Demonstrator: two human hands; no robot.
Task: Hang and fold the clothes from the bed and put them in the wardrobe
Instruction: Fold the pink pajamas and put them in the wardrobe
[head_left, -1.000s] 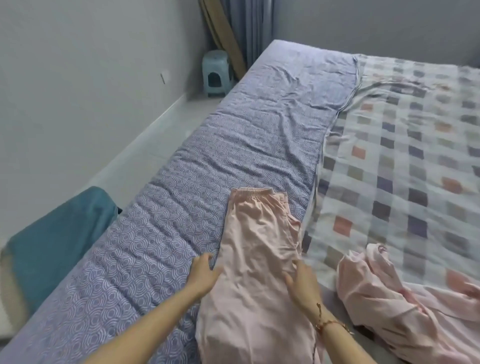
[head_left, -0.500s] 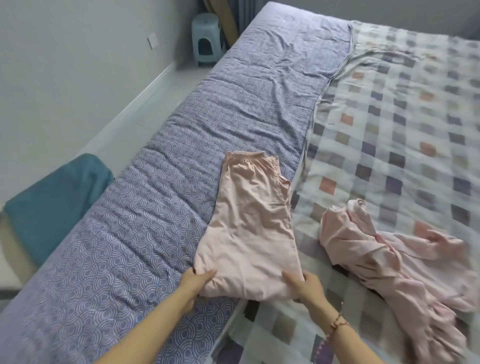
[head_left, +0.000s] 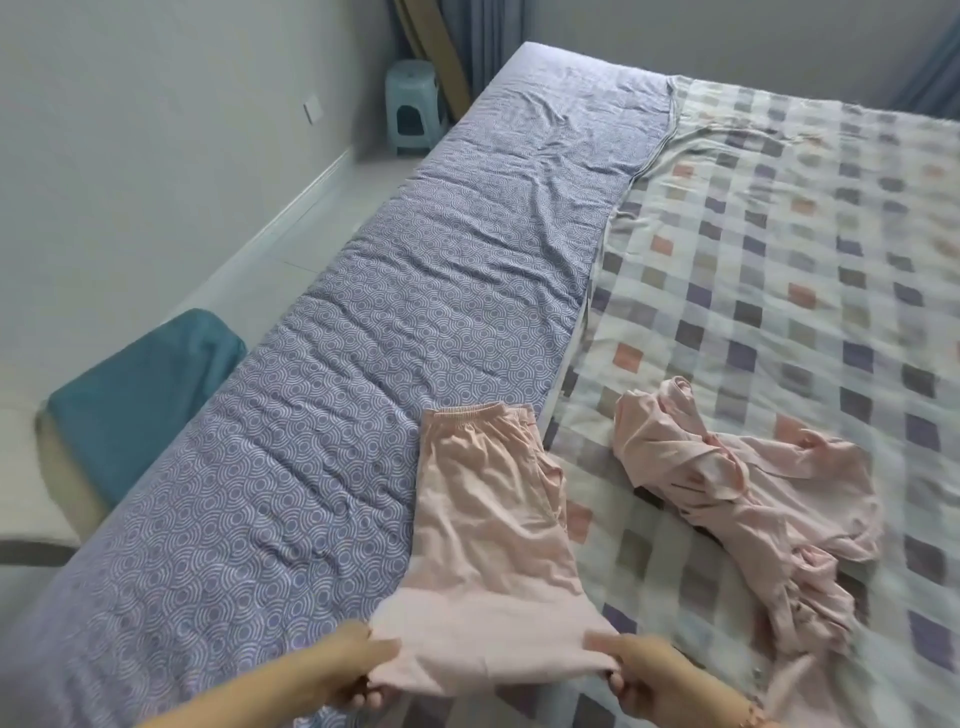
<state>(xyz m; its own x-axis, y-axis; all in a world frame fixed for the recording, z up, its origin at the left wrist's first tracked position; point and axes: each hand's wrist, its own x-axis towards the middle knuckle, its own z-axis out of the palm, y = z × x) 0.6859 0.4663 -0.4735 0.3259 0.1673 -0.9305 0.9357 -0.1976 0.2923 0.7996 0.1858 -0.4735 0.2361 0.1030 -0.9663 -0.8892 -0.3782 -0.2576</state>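
With the left hand (head_left: 358, 670) and right hand (head_left: 631, 670) each pinching a lower corner of the pink trousers (head_left: 488, 525) at lower centre on the bed (head_left: 337, 364), an uneven lift would likely skew the fold and undo the layers.

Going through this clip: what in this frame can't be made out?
Head view only.
Near edge of the pink trousers: covered by the gripping left hand and right hand.
The crumpled pink garment: bunched and motion-blurred, type unclear.
The wardrobe: outside the frame.
Both forearms: cut off by the bottom edge.
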